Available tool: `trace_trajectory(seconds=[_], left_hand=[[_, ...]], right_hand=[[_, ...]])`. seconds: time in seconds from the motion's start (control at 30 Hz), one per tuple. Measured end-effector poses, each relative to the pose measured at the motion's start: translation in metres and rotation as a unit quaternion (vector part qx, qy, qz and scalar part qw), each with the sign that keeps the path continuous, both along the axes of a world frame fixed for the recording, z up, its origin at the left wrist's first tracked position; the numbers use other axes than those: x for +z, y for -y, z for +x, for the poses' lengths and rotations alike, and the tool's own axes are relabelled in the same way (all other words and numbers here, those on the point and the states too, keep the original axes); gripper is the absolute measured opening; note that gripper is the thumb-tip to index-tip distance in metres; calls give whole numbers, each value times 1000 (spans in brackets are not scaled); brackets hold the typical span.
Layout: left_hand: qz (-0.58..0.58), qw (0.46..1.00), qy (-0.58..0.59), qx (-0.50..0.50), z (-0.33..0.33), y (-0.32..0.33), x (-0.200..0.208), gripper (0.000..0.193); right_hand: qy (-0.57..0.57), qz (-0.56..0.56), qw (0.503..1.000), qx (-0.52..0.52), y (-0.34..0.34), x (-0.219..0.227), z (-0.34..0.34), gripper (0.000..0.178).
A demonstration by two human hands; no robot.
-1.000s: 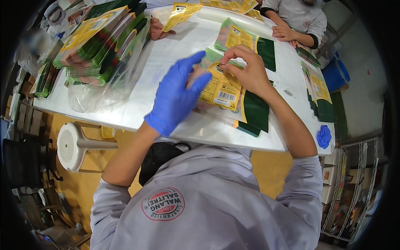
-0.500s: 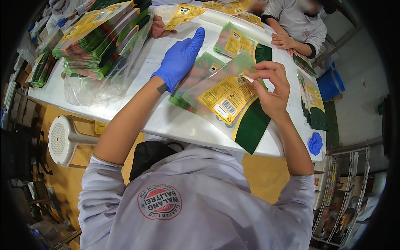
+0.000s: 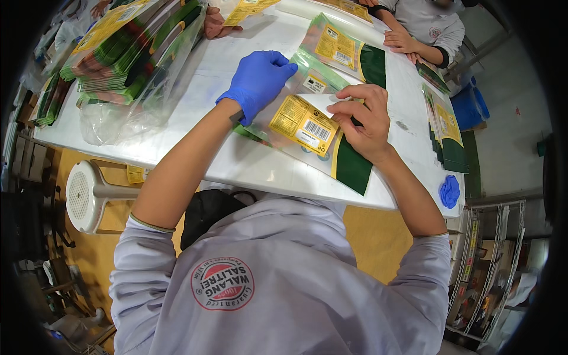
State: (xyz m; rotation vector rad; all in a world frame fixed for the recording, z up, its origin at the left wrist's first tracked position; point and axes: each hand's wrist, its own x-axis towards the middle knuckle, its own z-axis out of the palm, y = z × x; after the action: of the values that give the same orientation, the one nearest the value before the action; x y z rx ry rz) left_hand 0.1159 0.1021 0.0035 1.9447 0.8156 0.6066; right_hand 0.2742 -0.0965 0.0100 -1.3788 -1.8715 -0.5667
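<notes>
A clear plastic pouch point(image 3: 353, 164) with a dark green band lies tilted before me, over other pouches. On it is a yellow label point(image 3: 291, 116) with a barcode, one corner lifted to show its white underside. My right hand point(image 3: 367, 121), bare, pinches that lifted corner between thumb and fingers. My left hand point(image 3: 255, 84), in a blue glove, is closed at the pouch's upper left edge, its fingertips partly hidden. Just beyond lies another labelled pouch stack point(image 3: 337, 44).
A tall pile of green pouches point(image 3: 118, 62) in a clear bag stands at the left. More pouches point(image 3: 445, 133) and a crumpled blue glove point(image 3: 449, 191) lie along the table's right side. A co-worker's hands point(image 3: 403, 42) rest at the far right. A white stool point(image 3: 83, 195) stands left.
The label's corner has been peeled back, baring its white underside. My left hand's raised thumb has come down and its fingers have curled in. My right hand has moved slightly left.
</notes>
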Motion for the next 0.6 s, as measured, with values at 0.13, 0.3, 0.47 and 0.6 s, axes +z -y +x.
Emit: trace_trajectory(seconds=[0.13, 0.3, 0.47, 0.6], left_hand=[[113, 993, -9, 32, -3, -1, -5, 29], [254, 964, 11, 78, -7, 6, 3, 36], [498, 865, 42, 30, -66, 75, 26, 47], [441, 879, -81, -161, -90, 130, 1, 78]], right_hand=[[39, 19, 999, 32, 4, -1, -5, 29], [10, -10, 1000, 13, 5, -3, -5, 29], [-51, 3, 999, 8, -6, -7, -3, 24], [-53, 9, 998, 9, -7, -7, -3, 25]])
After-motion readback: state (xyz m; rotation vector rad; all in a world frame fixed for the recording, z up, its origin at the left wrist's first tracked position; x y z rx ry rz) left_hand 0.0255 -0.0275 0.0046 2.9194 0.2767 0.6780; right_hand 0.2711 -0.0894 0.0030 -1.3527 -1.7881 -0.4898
